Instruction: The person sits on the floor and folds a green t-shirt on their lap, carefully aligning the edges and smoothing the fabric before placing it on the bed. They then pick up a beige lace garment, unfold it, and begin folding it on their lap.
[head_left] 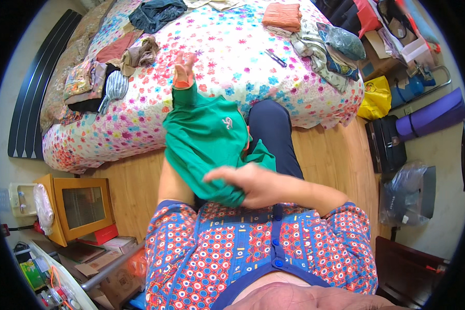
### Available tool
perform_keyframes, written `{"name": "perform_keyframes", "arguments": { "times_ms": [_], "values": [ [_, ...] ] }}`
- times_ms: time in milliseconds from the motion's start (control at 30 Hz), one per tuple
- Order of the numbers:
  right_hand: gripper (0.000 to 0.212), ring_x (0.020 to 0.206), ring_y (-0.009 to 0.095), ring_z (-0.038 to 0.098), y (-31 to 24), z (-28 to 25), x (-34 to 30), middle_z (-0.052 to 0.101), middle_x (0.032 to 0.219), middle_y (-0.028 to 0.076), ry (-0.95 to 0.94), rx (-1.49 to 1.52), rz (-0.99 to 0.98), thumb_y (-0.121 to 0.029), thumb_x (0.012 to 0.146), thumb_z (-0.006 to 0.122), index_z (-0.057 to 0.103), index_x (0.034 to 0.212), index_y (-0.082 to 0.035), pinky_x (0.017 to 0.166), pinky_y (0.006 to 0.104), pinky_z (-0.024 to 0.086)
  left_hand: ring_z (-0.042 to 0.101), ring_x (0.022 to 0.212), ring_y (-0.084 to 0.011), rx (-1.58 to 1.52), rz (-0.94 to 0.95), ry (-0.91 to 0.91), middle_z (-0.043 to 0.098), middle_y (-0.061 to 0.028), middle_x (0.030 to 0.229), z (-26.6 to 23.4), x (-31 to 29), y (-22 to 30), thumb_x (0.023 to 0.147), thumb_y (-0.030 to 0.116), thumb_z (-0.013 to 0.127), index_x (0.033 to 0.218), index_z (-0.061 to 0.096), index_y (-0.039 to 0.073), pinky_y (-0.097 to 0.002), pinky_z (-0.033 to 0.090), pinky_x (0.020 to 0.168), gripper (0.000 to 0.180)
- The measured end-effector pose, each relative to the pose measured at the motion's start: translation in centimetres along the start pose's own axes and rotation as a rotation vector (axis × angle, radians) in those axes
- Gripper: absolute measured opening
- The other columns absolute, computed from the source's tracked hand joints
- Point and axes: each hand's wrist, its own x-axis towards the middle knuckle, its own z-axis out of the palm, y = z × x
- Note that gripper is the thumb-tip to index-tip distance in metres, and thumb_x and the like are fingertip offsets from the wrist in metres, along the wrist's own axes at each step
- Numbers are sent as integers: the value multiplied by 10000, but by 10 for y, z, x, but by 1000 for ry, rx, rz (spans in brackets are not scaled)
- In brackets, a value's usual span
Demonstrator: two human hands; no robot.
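Note:
A green shirt [204, 134] with a small white emblem is drawn over my left forearm, in front of my lap. Out of its far opening, which has an orange-red inner edge, comes my left hand [184, 70], palm up with the fingers apart and nothing in them. My right hand [250, 183], slightly blurred by motion, closes on the shirt's near part close to my waist. Its fingertips are partly hidden by cloth. Dark trousers [274, 134] show beside the shirt.
Ahead stands a bed with a floral cover [217, 46]. Folded clothes [85, 85] lie at its left, an orange folded cloth [281, 18] and more clothes at its right, near a dark slim object [275, 58]. A wooden cabinet [85, 206] is at left; a purple rolled mat [431, 116] at right.

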Motion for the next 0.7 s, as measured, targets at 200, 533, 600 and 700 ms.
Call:
{"name": "perform_keyframes", "arguments": {
  "times_ms": [200, 533, 600, 700],
  "values": [
    [388, 760, 370, 656, 33, -143, -2, 657, 844, 198, 969, -928, 68, -67, 679, 621, 628, 1066, -42, 668, 438, 518, 525, 1213, -242, 671, 65, -64, 555, -164, 1286, -44, -76, -51, 994, 283, 501, 1401, 449, 35, -423, 434, 998, 480],
    [727, 1170, 340, 524, 122, -139, 50, 539, 1263, 205, 747, -351, 44, -380, 733, 786, 512, 1312, -36, 980, 411, 444, 430, 1306, -382, -640, 165, -245, 460, -159, 1440, -4, -99, 47, 962, 517, 452, 1395, 453, 66, -597, 294, 1104, 625],
    [668, 1154, 328, 537, 118, -95, 37, 559, 1229, 186, 627, -260, -1, -372, 758, 778, 538, 1285, -38, 973, 404, 446, 426, 1307, -383, -773, 83, -218, 446, -164, 1449, -16, -97, 38, 966, 513, 450, 1392, 456, 64, -582, 294, 1110, 618],
    [359, 918, 255, 614, 156, -34, 20, 649, 986, 112, 296, -270, 211, -310, 838, 721, 644, 1009, -4, 829, 381, 487, 445, 1288, -342, -770, 82, -201, 463, -154, 1420, -13, -98, 45, 982, 459, 452, 1401, 431, 51, -529, 300, 1125, 585]
  ]
}}
